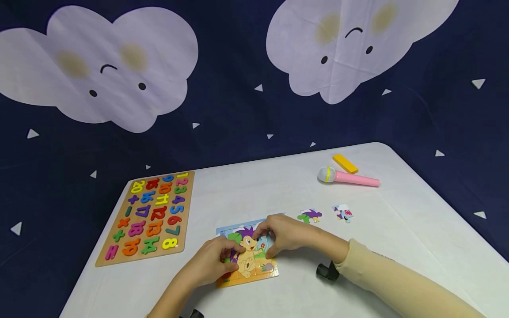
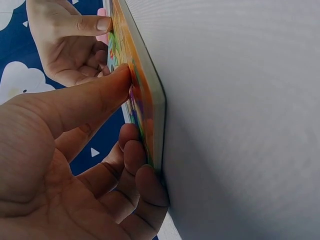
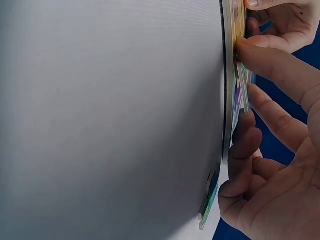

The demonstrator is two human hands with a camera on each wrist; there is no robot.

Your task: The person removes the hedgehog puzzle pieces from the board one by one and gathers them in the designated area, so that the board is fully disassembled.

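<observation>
Gripping the jigsaw [image 1: 247, 281], lower ctr of frame, is the L hand [image 1: 211, 261], thumb on its face, fingers curled at the edge. R hand [image 1: 289, 232] pinches a tilted pc [image 3: 244, 92] over it. Loose pcs [image 1: 313, 214] lie right of ctr; number board [image 1: 121, 258] lower left; pink mic [image 1: 356, 179] touching/near yellow block [image 1: 345, 163], mid-right.

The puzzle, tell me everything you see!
The puzzle is a thin, cardboard-like board showing a cartoon animal with purple spikes, a blue far border and an orange near one. It lies face up on the white table. The left hand grips its left side; the right hand holds a tilted piece against it.
</observation>
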